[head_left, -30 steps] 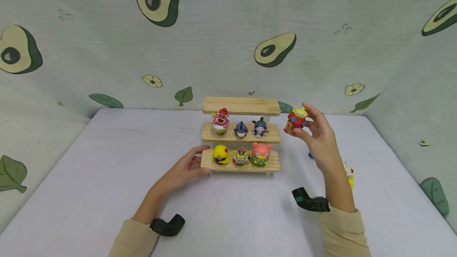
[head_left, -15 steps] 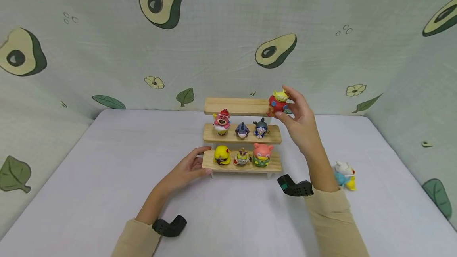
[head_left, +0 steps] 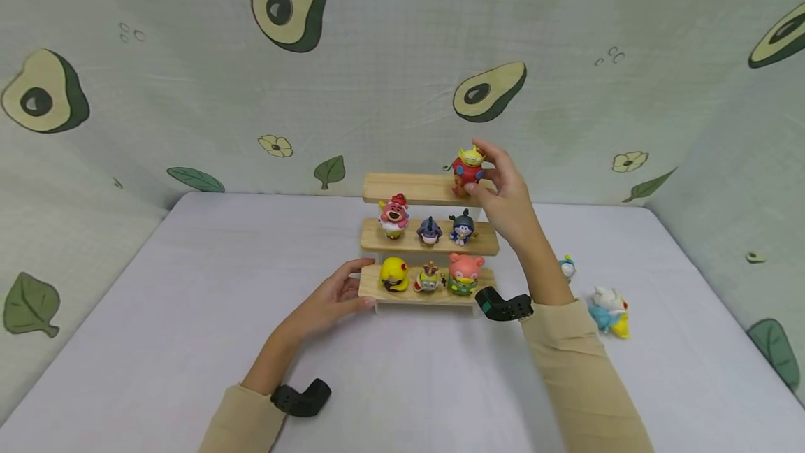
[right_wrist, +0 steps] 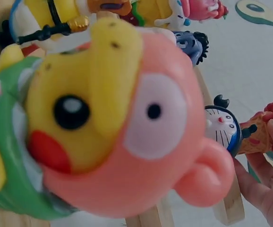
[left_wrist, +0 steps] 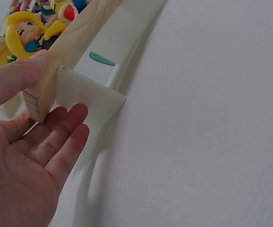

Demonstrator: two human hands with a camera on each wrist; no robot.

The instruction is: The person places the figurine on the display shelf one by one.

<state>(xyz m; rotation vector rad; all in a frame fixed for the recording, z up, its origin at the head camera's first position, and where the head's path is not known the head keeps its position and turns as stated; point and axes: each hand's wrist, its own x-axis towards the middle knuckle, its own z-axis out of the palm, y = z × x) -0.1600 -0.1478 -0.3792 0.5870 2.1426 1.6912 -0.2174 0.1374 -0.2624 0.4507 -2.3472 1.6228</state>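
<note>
My left hand (head_left: 330, 296) holds the left end of the lowest step of a three-step wooden display stand (head_left: 402, 189). In the left wrist view its thumb lies on the board's top, with the fingers (left_wrist: 63, 151) underneath beside a white support. Over the right end of the top step, my right hand (head_left: 509, 205) pinches a toy figurine (head_left: 467, 172) with a yellow head and red body. The right wrist view shows the thumb and fingers on its tan, cone-like lower part (right_wrist: 257, 135). Its base is right at the board.
The middle step carries a pink bear (head_left: 393, 217), a grey-blue donkey (head_left: 430, 231) and a dark-hatted figurine (head_left: 462, 227). Below stand a yellow-haired figurine (head_left: 394, 275), a crowned one (head_left: 428, 278) and a pink-hooded one (head_left: 465, 274). Right of the stand lie a white-and-blue figurine (head_left: 608, 312) and a small blue one (head_left: 567, 268).
My right hand has carried the red-and-yellow figurine left and up, from right of the stand to the top step's right end. My left hand keeps its hold on the lowest step.
</note>
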